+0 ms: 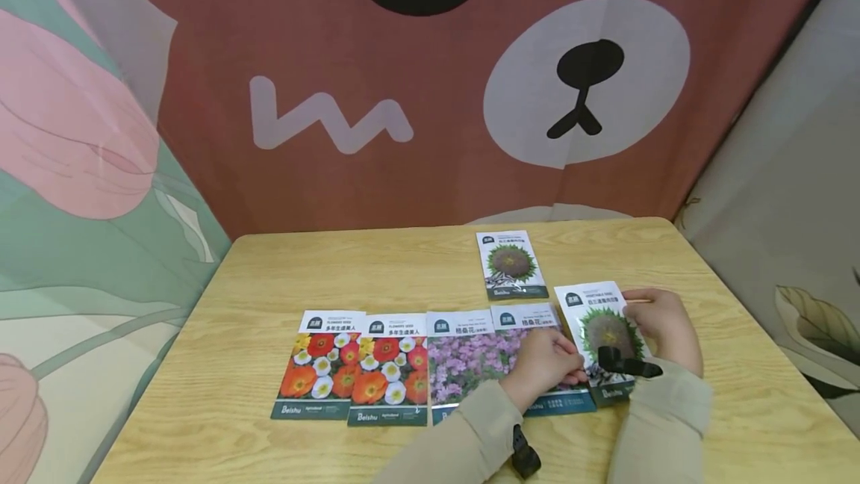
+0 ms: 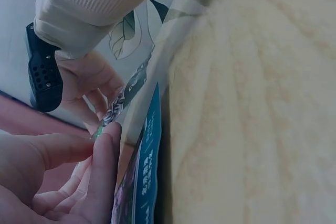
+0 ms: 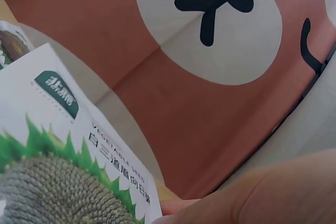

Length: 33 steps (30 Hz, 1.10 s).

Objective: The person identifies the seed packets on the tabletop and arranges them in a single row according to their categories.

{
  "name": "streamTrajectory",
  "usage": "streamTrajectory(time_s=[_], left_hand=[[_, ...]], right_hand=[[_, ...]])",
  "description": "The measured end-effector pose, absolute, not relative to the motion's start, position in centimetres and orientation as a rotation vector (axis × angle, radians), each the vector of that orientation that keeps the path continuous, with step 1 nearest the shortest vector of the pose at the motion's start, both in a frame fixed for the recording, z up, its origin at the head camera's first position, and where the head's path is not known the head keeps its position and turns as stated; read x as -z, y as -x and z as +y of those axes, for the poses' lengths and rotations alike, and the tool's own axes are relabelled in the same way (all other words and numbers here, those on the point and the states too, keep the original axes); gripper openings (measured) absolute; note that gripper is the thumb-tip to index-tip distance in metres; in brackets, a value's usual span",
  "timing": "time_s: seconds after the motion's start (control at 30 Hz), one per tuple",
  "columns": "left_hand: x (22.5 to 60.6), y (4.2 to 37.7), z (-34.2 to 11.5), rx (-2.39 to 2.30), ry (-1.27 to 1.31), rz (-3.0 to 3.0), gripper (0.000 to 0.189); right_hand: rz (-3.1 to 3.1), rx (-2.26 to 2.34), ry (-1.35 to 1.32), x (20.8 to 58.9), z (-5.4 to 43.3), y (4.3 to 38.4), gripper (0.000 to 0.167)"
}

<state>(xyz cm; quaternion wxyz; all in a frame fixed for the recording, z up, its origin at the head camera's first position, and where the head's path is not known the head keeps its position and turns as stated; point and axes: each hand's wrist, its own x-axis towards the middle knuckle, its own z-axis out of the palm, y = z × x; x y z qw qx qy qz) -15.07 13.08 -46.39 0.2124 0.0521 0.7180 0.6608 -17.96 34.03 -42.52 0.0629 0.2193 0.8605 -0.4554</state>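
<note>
A sunflower seed packet [image 1: 598,312] is held tilted above the table's right side. My right hand [image 1: 667,327] grips it by its right edge, and in the right wrist view part of that hand [image 3: 262,198] shows beside the packet front [image 3: 68,182]. My left hand [image 1: 546,364] pinches the packet's left edge between thumb and fingers, as the left wrist view shows [image 2: 63,171]. Below the left hand lies a purple-flower seed packet [image 1: 520,318], partly covered by it. Another purple-flower packet [image 1: 460,349] lies to its left, and the left sleeve hides its lower part.
Two poppy seed packets [image 1: 321,364] lie side by side at the left of the row. A second sunflower packet [image 1: 512,264] lies farther back on the wooden table [image 1: 235,334]. A curtain with a bear print [image 1: 437,193] hangs behind the table.
</note>
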Motion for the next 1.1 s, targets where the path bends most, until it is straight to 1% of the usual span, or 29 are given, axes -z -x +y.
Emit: streamTrajectory(time_s=[0.1,0.3,0.53,0.83,1.1], left_hand=[[46.6,15.1,13.1,-1.846,-0.131,1.96,0.016],[46.5,15.2,13.1,-1.848,-0.114,1.921,0.01],[46.4,15.0,13.1,-1.84,-0.066,1.906,0.013],[46.4,15.0,13.0,-1.857,-0.062,1.863,0.01],[46.3,14.9,12.6,-1.832,-0.072,1.864,0.012]], right_hand=[[2.528,1.382,-0.7,42.8,34.2,18.0,0.049],[2.509,1.378,-0.642,43.2,34.8,17.9,0.05],[2.534,1.454,-0.542,43.8,34.6,18.0,0.048],[2.571,1.368,-0.682,44.0,34.0,18.5,0.045],[2.581,1.347,-0.713,44.0,33.9,18.5,0.043]])
